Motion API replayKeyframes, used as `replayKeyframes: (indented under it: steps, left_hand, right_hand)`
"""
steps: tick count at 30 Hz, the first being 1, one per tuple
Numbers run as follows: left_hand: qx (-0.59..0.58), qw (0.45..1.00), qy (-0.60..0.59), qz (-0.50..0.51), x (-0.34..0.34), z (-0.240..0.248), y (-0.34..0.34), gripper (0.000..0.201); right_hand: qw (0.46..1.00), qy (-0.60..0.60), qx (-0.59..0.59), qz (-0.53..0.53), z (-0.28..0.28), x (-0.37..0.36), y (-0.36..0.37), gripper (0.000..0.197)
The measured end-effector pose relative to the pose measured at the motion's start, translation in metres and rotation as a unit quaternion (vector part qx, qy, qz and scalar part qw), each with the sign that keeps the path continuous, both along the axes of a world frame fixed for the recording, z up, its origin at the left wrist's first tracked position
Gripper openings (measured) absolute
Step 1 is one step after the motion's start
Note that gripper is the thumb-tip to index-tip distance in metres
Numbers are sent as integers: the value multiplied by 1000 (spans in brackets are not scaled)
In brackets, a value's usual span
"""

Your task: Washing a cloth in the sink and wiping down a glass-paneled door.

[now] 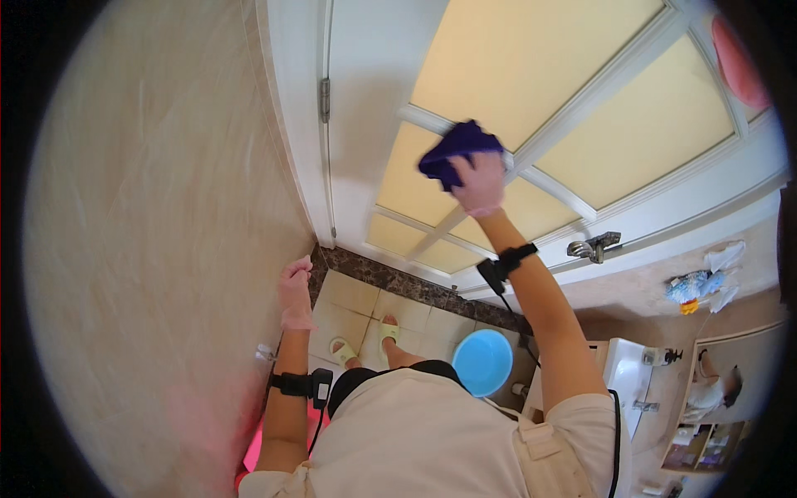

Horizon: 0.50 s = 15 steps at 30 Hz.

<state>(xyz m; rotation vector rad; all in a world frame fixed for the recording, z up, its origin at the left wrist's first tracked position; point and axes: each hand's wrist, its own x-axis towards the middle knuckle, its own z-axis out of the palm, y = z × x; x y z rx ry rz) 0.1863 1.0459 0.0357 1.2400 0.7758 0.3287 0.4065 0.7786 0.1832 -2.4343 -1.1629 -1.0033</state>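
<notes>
My right hand, in a thin pinkish glove, grips a dark purple cloth and presses it against the white door. The cloth is bunched under the fingers, over a white moulding strip between pale yellow panels. My left hand, gloved the same way, hangs low beside the marbled wall, its fingers curled in and nothing seen in them. Each wrist wears a black strap with a small device and a cable.
A light blue basin stands on the tiled floor by my feet. The door has a metal handle on its right side. Further right are a white sink and a mirror. Something bright pink lies low at left.
</notes>
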Motion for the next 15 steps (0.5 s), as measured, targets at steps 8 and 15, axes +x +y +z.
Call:
replayKeyframes:
  steps: [8, 15]
  left_hand:
    - [-18, 985, -50, -165, 13, 23, -39, 19]
    - [10, 998, 49, -33, -66, -27, 20, 21]
  right_hand:
    - [968, -24, -250, 9, -100, 24, 78, 41]
    - [922, 287, -260, 3, -191, 2, 9, 28]
